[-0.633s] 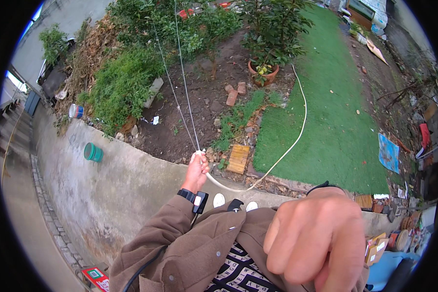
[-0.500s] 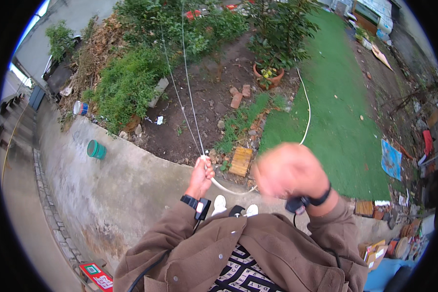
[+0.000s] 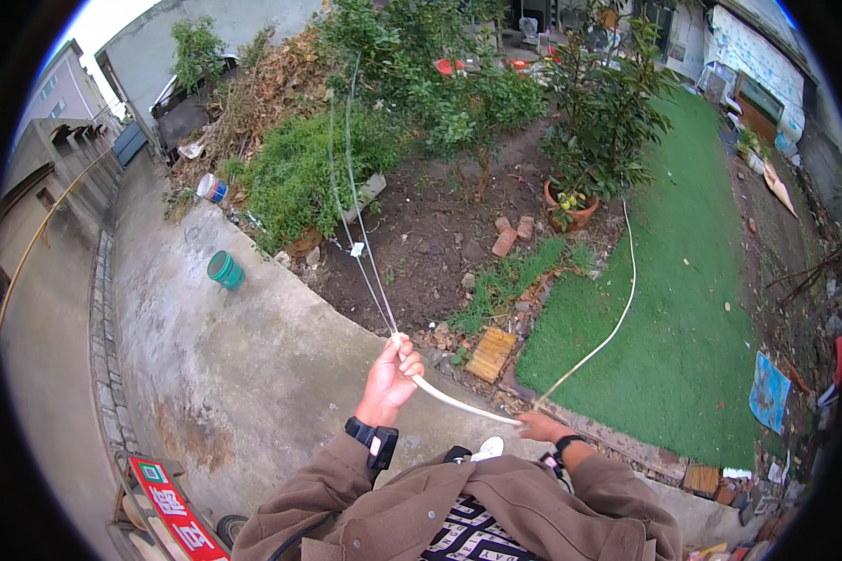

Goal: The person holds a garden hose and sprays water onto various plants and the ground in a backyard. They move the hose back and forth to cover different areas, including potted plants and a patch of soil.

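My left hand (image 3: 389,374) is closed around the end of a pale hose (image 3: 463,404), thumb up near its mouth. Two thin streams of water (image 3: 358,234) shoot from there toward the leafy shrubs (image 3: 346,140) beyond the soil. Lower and to the right, my right hand (image 3: 544,428) grips the same hose, which sags slightly between both hands. Past my right hand the hose runs across the green turf up to the potted plant (image 3: 571,208). Black devices are strapped to both wrists.
A green bucket (image 3: 225,270) and a white-and-blue pail (image 3: 212,188) stand on the concrete (image 3: 281,374) to the left. Bricks (image 3: 505,241) lie on the soil bed (image 3: 421,224). Green turf (image 3: 674,327) stretches along the right. A red sign (image 3: 173,510) is at lower left.
My right hand, blurred and raised before, has come down onto the hose. The view has tilted up and turned left, and the water streams still leave my left hand.
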A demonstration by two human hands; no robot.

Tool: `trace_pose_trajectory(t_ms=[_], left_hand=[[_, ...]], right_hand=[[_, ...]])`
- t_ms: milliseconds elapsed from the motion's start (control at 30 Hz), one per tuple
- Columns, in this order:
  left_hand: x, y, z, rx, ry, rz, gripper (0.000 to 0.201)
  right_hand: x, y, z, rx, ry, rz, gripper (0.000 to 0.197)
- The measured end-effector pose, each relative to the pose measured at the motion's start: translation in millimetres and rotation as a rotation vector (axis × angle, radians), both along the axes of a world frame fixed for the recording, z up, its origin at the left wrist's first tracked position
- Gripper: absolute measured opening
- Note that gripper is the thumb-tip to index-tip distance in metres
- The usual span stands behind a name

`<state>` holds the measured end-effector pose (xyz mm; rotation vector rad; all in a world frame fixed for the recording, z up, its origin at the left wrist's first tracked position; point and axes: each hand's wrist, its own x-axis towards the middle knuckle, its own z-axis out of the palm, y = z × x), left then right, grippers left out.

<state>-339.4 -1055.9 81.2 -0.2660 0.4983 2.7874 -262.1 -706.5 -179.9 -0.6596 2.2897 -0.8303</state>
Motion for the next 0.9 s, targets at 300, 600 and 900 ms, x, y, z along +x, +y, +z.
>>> trace_pose_trajectory(t_ms=[300,600,900], left_hand=[[21.0,-12.3,-48.8,-0.02,0.006,-0.051,0.019],[38.5,15.0,-68.0,-0.266,-0.063,0.045,0.009],[57.2,123.6,-82.1,-0.464,-0.191,0.024,0.01]], right_hand=[[120.1,59.2,68.0,0.108,-0.127,-0.388,0.038],[164.6,71.4,88.4,0.052,-0.141,-0.549,0.033],[191.7,183.1,72.8,0.029,-0.131,-0.552,0.042]])
